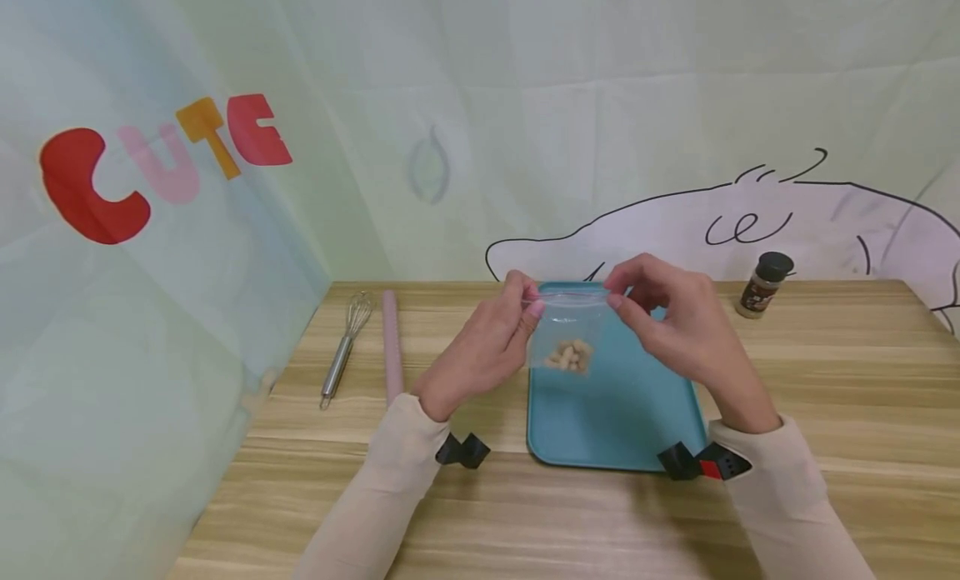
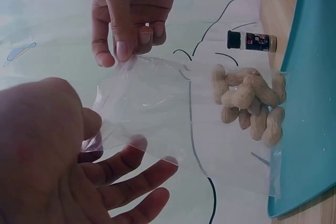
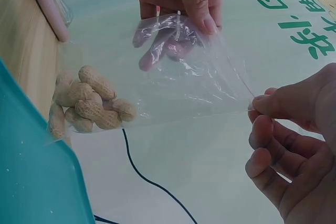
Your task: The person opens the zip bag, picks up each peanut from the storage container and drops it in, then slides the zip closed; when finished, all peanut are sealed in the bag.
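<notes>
A clear zip bag hangs upright between my two hands, over the blue tray. Several unshelled peanuts lie heaped at its bottom. My left hand pinches one top corner between thumb and index finger; its other fingers spread behind the plastic. At the opposite top corner, my right hand pinches the edge with thumb and index finger, the remaining fingers loosely bent. In the right wrist view, the bag's top edge stretches between both pinches.
To the left on the wooden table lie a metal whisk and a pink rolling pin. A black-capped spice jar stands at the back right. A printed cloth hangs behind the table.
</notes>
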`<state>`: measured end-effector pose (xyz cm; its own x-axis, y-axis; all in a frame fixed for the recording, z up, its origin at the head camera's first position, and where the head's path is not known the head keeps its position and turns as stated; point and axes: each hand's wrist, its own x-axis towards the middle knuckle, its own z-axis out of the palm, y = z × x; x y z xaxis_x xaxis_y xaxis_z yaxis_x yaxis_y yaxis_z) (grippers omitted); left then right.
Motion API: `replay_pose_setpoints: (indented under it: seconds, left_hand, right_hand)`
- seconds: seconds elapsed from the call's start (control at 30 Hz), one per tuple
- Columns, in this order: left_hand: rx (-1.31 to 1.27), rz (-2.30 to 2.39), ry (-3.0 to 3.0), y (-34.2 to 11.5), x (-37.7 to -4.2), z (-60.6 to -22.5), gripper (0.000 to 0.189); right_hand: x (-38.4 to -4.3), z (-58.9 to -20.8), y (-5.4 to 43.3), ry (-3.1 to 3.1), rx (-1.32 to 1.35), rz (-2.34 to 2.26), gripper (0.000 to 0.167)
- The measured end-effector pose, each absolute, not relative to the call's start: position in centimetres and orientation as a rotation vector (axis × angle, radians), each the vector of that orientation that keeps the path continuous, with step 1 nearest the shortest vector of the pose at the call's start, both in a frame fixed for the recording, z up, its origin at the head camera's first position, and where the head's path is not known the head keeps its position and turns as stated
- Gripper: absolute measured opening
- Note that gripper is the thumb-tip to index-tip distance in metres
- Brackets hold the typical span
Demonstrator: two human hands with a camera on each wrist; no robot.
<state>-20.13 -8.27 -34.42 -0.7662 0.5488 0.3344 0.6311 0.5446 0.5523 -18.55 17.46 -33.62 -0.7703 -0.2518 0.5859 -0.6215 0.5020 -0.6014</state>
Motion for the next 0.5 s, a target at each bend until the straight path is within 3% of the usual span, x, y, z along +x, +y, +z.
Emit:
replay_pose_setpoints:
  seconds: [0.5]
  left_hand:
    - [-1.062, -1.05, -2.588, -8.07, -20.04, -34.13, 0.014]
  right_hand:
    - [-18.73, -33.75, 17.63, -2.491, 0.696, 1.165, 0.016]
